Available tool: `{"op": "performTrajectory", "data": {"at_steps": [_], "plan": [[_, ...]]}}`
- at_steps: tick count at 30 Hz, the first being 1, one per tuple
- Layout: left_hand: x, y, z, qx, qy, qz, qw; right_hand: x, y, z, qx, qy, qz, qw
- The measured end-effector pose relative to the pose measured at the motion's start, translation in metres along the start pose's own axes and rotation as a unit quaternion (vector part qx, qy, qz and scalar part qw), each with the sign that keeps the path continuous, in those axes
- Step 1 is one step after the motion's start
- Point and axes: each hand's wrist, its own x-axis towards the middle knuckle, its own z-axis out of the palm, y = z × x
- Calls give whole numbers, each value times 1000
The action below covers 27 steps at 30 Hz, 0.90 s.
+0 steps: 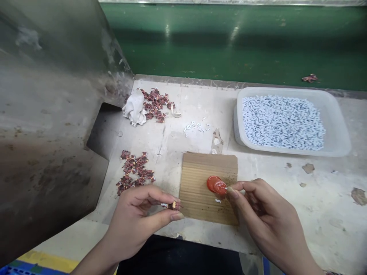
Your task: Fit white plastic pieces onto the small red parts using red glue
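My left hand [140, 217] pinches a small dark red-brown part [173, 205] between thumb and fingers, just left of a brown cardboard sheet [200, 179]. My right hand [260, 210] pinches a tiny white piece at its fingertips, touching it to a blob of red paste [216, 185] on the cardboard. Another small white piece [218, 200] lies on the cardboard below the blob. A pile of the same red-brown parts [133, 172] lies on the table to the left of the cardboard.
A translucent plastic tray [338, 141] full of small white pieces stands at the back right. A second pile of red-brown parts [155, 105] and a white rag [134, 109] lie at the back. Loose white pieces [196, 126] are scattered mid-table. A large grey metal housing [48, 114] fills the left.
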Motion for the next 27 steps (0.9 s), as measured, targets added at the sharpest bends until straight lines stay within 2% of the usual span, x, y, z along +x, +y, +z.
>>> {"op": "performTrajectory", "data": {"at_steps": [15,20,22,24,27], "plan": [[3,0,-2,5,2,44,999,6,-4,-2,-44,4,-42,998],[2,4,-2,24,-6,96,995,3,-2,-6,-36,3,-40,999],[1,7,2,42,-21,130,990,0,-6,-9,-9,7,-15,1000],[-1,12,9,55,-9,160,986,-3,-16,-11,66,22,38,997],[-4,22,20,49,7,172,984,-8,-48,-9,231,26,100,967]]}}
